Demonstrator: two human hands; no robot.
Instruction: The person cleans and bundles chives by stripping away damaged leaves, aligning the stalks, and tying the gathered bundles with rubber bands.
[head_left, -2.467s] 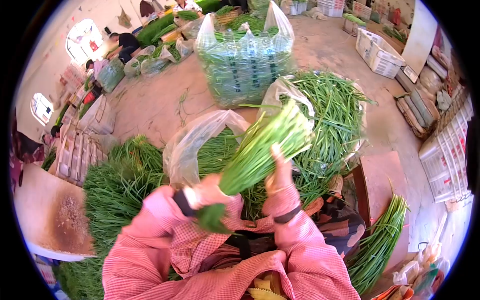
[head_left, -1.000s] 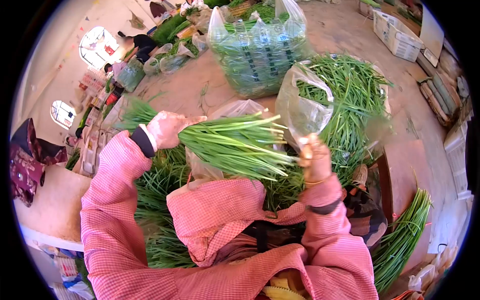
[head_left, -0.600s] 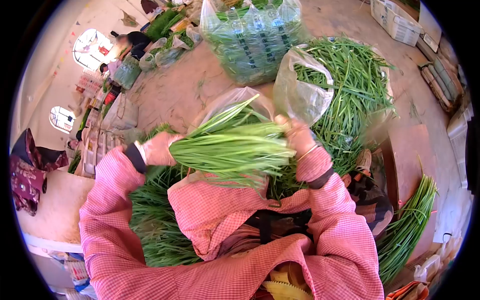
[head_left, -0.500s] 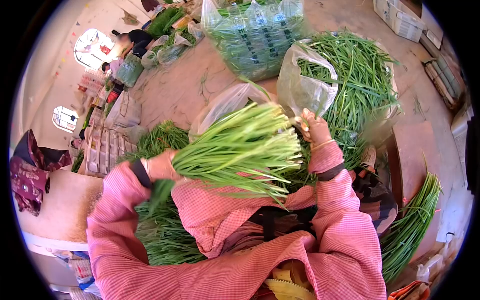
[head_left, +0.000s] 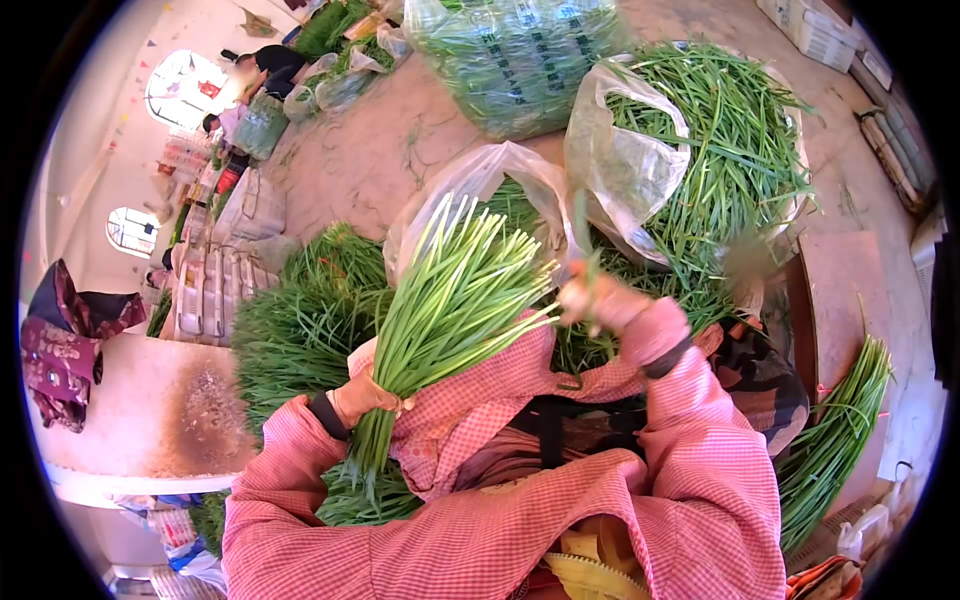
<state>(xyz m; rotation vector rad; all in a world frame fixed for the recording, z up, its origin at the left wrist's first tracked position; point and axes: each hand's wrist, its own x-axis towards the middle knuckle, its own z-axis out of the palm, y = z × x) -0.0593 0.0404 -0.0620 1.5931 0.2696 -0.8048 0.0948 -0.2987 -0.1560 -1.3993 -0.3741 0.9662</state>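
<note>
My left hand (head_left: 366,398) is wrapped round the lower part of a bunch of green stalks (head_left: 452,300), whose pale ends fan out up and to the right. Just right of those ends, my right hand (head_left: 600,300) is closed and blurred; a blurred green strand shows at its fingers, too smeared to name. Behind the bunch stands an open clear plastic bag (head_left: 545,180) with greens inside. A large heap of loose stalks (head_left: 735,150) lies at the upper right, another plastic bag (head_left: 610,140) against its left side.
Dark green stalks (head_left: 300,320) are piled at my left, beside a stained board (head_left: 150,400). A filled plastic bag (head_left: 520,70) stands at the top. More stalks (head_left: 840,440) lie on a board (head_left: 850,290) at right. People (head_left: 275,68) sit at the far left.
The bunch has gone from lying nearly level to pointing up and right, as my left hand moved lower. My right hand has shifted slightly down and left. The view has tilted downward.
</note>
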